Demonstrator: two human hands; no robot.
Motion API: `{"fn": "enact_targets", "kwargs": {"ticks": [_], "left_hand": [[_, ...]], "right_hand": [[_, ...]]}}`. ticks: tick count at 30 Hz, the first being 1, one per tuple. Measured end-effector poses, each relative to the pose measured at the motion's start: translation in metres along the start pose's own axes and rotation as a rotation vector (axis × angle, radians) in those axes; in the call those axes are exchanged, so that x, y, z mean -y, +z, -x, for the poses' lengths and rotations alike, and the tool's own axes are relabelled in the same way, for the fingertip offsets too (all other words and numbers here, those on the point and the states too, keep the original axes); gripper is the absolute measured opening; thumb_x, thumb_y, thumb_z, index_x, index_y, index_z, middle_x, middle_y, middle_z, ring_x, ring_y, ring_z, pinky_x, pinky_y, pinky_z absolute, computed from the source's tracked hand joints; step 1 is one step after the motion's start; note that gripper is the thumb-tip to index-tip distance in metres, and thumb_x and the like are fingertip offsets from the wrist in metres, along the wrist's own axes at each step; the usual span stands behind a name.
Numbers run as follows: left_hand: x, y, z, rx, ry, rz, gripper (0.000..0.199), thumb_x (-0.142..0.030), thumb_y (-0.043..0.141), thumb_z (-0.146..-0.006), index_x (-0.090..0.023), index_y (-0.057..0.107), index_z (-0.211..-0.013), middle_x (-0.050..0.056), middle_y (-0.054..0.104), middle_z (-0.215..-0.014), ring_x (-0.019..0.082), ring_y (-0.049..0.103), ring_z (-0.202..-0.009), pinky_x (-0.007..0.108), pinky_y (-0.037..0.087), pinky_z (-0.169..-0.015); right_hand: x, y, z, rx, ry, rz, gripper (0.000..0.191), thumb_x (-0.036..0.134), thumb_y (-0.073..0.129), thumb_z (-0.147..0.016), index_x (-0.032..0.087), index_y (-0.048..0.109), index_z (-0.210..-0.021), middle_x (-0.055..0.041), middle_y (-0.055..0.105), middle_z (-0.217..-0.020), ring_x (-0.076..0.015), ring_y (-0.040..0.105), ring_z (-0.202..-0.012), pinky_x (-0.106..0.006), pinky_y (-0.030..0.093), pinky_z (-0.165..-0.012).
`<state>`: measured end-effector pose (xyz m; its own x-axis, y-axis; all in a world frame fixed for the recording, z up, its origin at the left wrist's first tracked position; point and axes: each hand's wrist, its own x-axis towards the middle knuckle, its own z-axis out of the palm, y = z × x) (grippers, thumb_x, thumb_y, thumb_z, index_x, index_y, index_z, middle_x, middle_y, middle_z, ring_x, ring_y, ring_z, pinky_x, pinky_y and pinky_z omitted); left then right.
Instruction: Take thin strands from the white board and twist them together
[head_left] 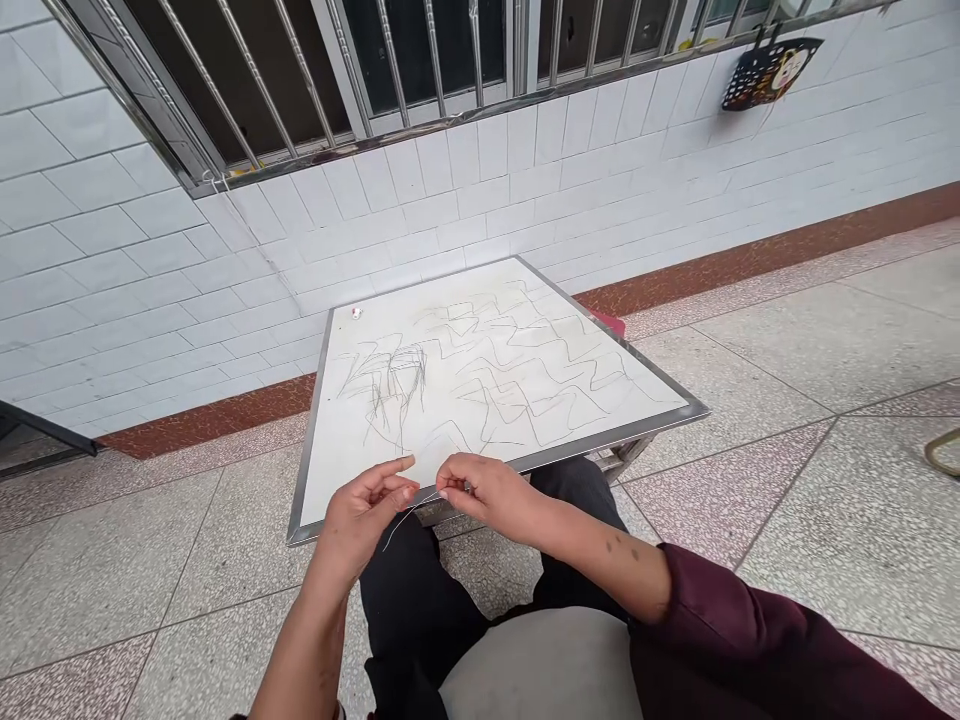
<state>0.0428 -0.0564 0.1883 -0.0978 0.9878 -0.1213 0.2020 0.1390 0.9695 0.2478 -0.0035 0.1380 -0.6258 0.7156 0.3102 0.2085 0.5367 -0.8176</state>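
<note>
My right hand (487, 490) is closed in a pinch on a thin wire (400, 525) at the table's near edge. The pale wire runs left from those fingertips, past the left thumb, and its loose end hangs down over my lap. Close beside, my left hand (367, 510) has its thumb pressed toward the curled fingers where the wire passes, with the index finger held straighter above. Just beyond the hands is a white tabletop with a grey metal rim (517, 258). Several zigzag-bent wires (517, 390) lie spread over its middle and right. A tangle of straighter dark wires (401, 370) lies at the left.
A small white-and-red item (356, 313) sits at the table's far left corner. The tiled wall (450, 190) stands behind the table, below a barred window (427, 60). A dark dotted basket (769, 75) hangs at the upper right. Something red (611, 323) shows past the table's right side.
</note>
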Motion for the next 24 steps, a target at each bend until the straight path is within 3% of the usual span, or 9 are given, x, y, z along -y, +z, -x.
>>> {"fn": "enact_targets", "kwargs": {"ticks": [4, 12, 24], "left_hand": [[-0.008, 0.018, -0.004, 0.100, 0.022, -0.028, 0.044, -0.037, 0.080, -0.068, -0.020, 0.074, -0.108, 0.003, 0.074, -0.079, 0.018, 0.066, -0.078, 0.032, 0.051, -0.081], [-0.010, 0.023, -0.003, 0.101, 0.019, 0.010, 0.044, -0.033, 0.079, -0.067, -0.020, 0.073, -0.109, 0.003, 0.073, -0.078, 0.016, 0.064, -0.074, 0.029, 0.051, -0.074], [-0.004, 0.045, -0.007, -0.021, 0.013, 0.084, 0.053, -0.033, 0.082, -0.065, -0.017, 0.071, -0.113, 0.004, 0.075, -0.077, 0.017, 0.066, -0.075, 0.033, 0.052, -0.082]], "right_hand": [[-0.002, 0.000, 0.002, -0.059, -0.041, 0.049, 0.007, 0.014, 0.056, -0.089, 0.021, 0.057, -0.092, 0.0006, 0.060, -0.084, -0.0127, 0.055, -0.075, -0.023, 0.042, -0.066], [0.000, -0.003, 0.004, -0.165, -0.168, 0.232, 0.009, 0.011, 0.057, -0.086, 0.019, 0.056, -0.088, -0.0006, 0.058, -0.079, -0.0135, 0.054, -0.071, -0.023, 0.041, -0.063], [-0.004, 0.001, 0.005, -0.322, -0.120, 0.512, 0.007, 0.014, 0.055, -0.087, 0.019, 0.058, -0.085, -0.0013, 0.061, -0.075, -0.0143, 0.056, -0.067, -0.023, 0.037, -0.057]]}}
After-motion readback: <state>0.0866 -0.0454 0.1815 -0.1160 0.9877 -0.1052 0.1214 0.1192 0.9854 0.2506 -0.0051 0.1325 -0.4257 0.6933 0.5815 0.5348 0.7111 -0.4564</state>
